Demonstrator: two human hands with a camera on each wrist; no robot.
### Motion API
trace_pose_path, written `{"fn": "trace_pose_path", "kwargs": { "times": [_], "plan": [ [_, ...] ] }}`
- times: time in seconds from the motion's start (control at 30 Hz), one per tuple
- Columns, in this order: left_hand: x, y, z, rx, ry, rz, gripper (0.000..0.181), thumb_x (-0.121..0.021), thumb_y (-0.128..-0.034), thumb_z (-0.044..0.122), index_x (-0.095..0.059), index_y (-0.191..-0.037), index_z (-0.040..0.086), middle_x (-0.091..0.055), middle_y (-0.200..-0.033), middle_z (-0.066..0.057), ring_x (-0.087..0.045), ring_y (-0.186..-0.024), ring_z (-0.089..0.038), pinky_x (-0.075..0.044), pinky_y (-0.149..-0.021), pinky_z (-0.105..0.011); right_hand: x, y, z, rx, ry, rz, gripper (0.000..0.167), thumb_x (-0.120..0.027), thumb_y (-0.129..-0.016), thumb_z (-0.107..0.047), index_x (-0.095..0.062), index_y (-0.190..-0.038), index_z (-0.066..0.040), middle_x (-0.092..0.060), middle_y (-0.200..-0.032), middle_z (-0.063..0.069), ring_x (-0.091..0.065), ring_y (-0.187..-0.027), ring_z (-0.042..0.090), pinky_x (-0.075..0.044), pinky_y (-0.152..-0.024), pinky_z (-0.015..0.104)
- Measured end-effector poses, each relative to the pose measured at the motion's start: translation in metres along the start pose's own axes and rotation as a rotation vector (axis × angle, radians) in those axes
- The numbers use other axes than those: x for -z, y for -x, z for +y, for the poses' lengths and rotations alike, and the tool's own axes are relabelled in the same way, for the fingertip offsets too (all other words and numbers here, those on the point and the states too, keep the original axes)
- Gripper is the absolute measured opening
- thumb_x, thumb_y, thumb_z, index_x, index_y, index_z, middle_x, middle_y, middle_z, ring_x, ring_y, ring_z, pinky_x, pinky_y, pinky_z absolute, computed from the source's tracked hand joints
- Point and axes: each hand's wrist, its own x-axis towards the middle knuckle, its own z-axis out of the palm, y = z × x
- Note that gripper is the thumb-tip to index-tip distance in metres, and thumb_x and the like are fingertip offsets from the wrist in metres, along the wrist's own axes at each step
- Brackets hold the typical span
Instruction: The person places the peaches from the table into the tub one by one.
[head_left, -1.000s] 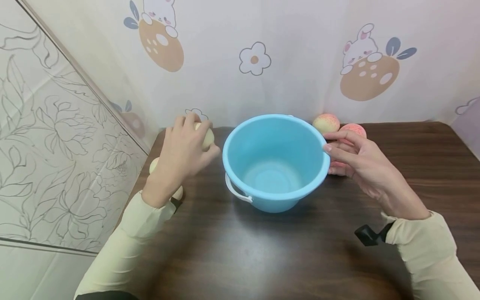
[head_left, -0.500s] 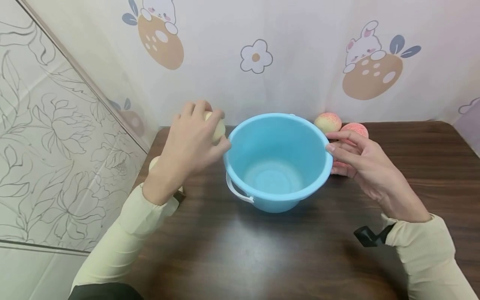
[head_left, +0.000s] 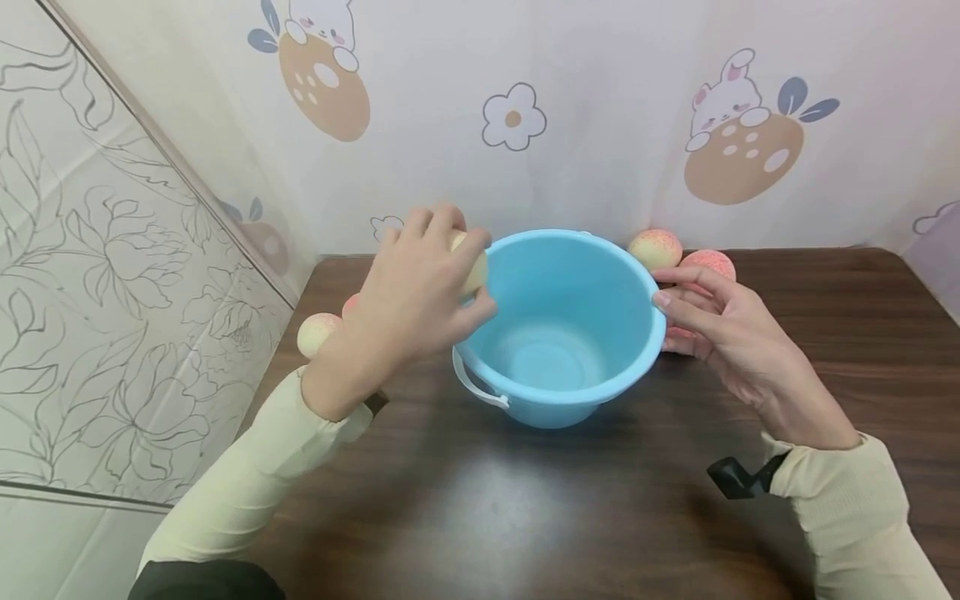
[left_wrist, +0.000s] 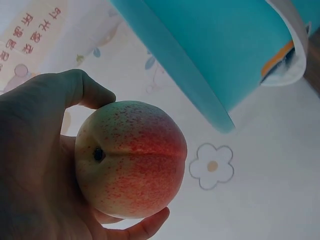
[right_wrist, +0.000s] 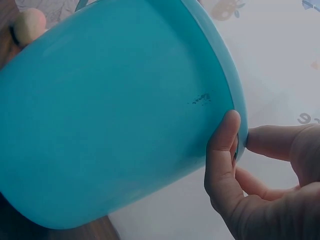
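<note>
My left hand (head_left: 420,292) grips a peach (left_wrist: 132,160), yellowish with a red-speckled blush, its fingers and thumb curled around the sides. In the head view, hand and peach hover over the left rim of a light blue bucket (head_left: 555,392). Nothing shows on the bucket's visible inner floor. On the other side, my right hand (head_left: 720,321) pinches the bucket's right rim between thumb and fingers, as the right wrist view shows closely. A white handle (head_left: 476,387) hangs down the bucket's left side.
Several peaches lie around the bucket on the dark wooden table (head_left: 495,517): one yellowish peach (head_left: 655,249) and a pinker peach (head_left: 708,264) behind the right hand, another peach (head_left: 318,333) at the left beside the forearm. A patterned curtain (head_left: 585,117) hangs behind the table.
My left hand has carried the peach rightward, from left of the bucket to its left rim. Peaches behind the left forearm show more now. The right hand keeps its hold on the rim.
</note>
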Motion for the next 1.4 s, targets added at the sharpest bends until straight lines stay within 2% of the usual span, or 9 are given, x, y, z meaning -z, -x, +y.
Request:
{"fn": "trace_pose_path", "kwargs": {
  "times": [0.27, 0.43, 0.53, 0.8, 1.07, 1.27, 1.4],
  "plan": [
    [-0.005, -0.010, 0.013, -0.056, -0.014, -0.033, 0.031, -0.056, -0.0870, 0.029, -0.062, -0.114, 0.014, -0.056, -0.116, -0.010, -0.049, -0.101, -0.030, -0.047, -0.074, -0.045, 0.003, 0.000, 0.002, 0.009, -0.043, -0.038, 0.034, -0.059, -0.102, 0.004, -0.057, -0.135, -0.006, -0.078, -0.112, 0.007, -0.078, -0.089, 0.019, -0.065, -0.074, 0.035],
    [-0.009, -0.016, 0.020, -0.105, 0.003, -0.074, 0.029, -0.057, -0.0871, 0.031, -0.061, -0.111, 0.015, -0.056, -0.116, -0.008, -0.049, -0.105, -0.029, -0.048, -0.075, -0.044, 0.003, 0.000, 0.002, 0.013, -0.041, -0.043, 0.035, -0.059, -0.102, 0.004, -0.056, -0.135, -0.005, -0.078, -0.112, 0.007, -0.078, -0.090, 0.019, -0.065, -0.075, 0.035],
    [-0.013, -0.021, 0.022, -0.128, 0.042, -0.133, 0.027, -0.059, -0.0872, 0.031, -0.061, -0.110, 0.016, -0.056, -0.117, -0.008, -0.049, -0.107, -0.028, -0.047, -0.076, -0.043, 0.002, 0.000, 0.003, 0.012, -0.039, -0.041, 0.035, -0.059, -0.102, 0.004, -0.056, -0.136, -0.005, -0.078, -0.112, 0.007, -0.079, -0.089, 0.019, -0.065, -0.074, 0.035],
    [-0.025, -0.033, 0.021, -0.174, 0.146, -0.325, 0.039, -0.060, -0.0899, 0.032, -0.063, -0.127, 0.019, -0.055, -0.124, -0.007, -0.047, -0.108, -0.025, -0.047, -0.080, -0.040, 0.002, 0.000, 0.003, 0.015, -0.054, -0.043, 0.035, -0.059, -0.101, 0.005, -0.056, -0.135, -0.004, -0.078, -0.112, 0.008, -0.079, -0.090, 0.019, -0.065, -0.074, 0.035],
    [-0.041, -0.044, 0.022, -0.243, 0.258, -0.485, 0.038, -0.066, -0.0911, 0.032, -0.064, -0.127, 0.020, -0.055, -0.122, -0.006, -0.047, -0.108, -0.023, -0.048, -0.080, -0.033, 0.001, 0.001, 0.002, 0.016, -0.049, -0.043, 0.035, -0.060, -0.101, 0.005, -0.057, -0.135, -0.005, -0.078, -0.112, 0.008, -0.078, -0.089, 0.019, -0.065, -0.074, 0.034],
    [-0.052, -0.049, 0.026, -0.274, 0.279, -0.645, 0.041, -0.067, -0.0917, 0.034, -0.063, -0.131, 0.023, -0.053, -0.123, -0.004, -0.046, -0.109, -0.023, -0.047, -0.083, -0.031, -0.001, 0.001, 0.000, 0.017, -0.019, -0.028, 0.034, -0.061, -0.101, 0.003, -0.059, -0.134, -0.006, -0.078, -0.112, 0.006, -0.078, -0.089, 0.018, -0.065, -0.074, 0.035],
    [-0.058, -0.051, 0.030, -0.299, 0.261, -0.718, 0.043, -0.066, -0.0924, 0.034, -0.062, -0.133, 0.023, -0.053, -0.124, -0.006, -0.047, -0.110, -0.024, -0.046, -0.086, -0.033, -0.001, 0.001, 0.000, 0.014, -0.027, -0.032, 0.035, -0.061, -0.101, 0.003, -0.058, -0.135, -0.006, -0.078, -0.111, 0.007, -0.078, -0.088, 0.018, -0.065, -0.074, 0.034]
  ]
}}
